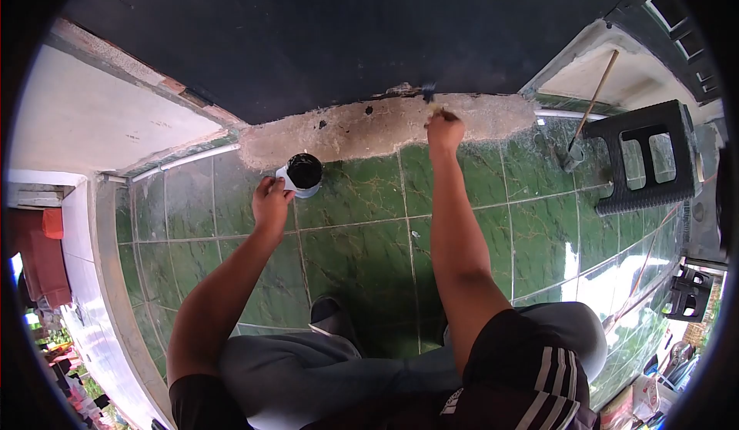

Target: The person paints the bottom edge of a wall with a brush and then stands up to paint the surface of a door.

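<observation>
My left hand [271, 205] grips a small white tub of black paint [305, 171] by its side, low over the green tiles. Stretched out ahead, my right hand [444, 131] is closed around the handle of a paintbrush [432, 101]. The brush's dark bristles are at the bottom edge of a large black door panel [346, 37]. That edge is ragged and chipped near the bristles. Below the panel runs a strip of rough bare concrete [346, 126] with a few dark spots on it.
To the right a black plastic stool [647, 160] lies on its side. Near it, a long thin stick [596, 95] leans from a small clear container [571, 157]. White wall sections [115, 103] flank the panel. Green floor tiles [354, 253] spread around my shoe [334, 318].
</observation>
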Action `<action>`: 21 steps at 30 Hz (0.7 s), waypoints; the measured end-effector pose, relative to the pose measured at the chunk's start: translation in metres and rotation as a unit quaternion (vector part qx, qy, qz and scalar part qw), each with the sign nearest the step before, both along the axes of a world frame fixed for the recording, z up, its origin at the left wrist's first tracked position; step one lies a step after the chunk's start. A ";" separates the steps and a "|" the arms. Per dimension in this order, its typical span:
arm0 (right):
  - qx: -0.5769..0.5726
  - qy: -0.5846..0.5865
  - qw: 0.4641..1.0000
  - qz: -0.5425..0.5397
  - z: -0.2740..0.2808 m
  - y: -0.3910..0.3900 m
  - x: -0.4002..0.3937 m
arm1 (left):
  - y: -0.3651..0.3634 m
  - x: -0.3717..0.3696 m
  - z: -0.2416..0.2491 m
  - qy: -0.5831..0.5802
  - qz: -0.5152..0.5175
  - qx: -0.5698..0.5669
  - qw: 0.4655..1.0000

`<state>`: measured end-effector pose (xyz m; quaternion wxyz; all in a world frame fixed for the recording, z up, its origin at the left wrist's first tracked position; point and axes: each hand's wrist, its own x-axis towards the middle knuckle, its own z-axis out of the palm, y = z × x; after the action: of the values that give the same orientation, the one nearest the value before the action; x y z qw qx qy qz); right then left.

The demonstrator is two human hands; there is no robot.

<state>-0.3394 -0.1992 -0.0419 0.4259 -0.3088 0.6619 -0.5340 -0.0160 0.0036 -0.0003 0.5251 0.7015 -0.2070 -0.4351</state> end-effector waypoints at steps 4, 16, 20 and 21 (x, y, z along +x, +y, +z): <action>0.003 0.082 0.996 0.042 0.025 -0.005 -0.015 | 0.000 -0.001 0.001 -0.004 0.006 0.000 1.000; -0.195 -0.139 0.970 -0.047 0.076 -0.006 0.014 | 0.000 0.000 0.003 0.014 0.011 -0.002 1.000; -0.003 0.035 0.999 0.008 -0.017 0.002 0.013 | 0.003 0.000 0.001 0.001 0.010 -0.012 1.000; 0.033 0.052 0.998 0.022 -0.022 0.006 0.014 | 0.007 0.000 -0.003 0.001 0.006 -0.007 1.000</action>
<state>-0.3250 -0.1935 -0.0641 0.4125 -0.3361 0.6936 -0.4856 -0.0159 0.0108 -0.0029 0.5325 0.6986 -0.2057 -0.4313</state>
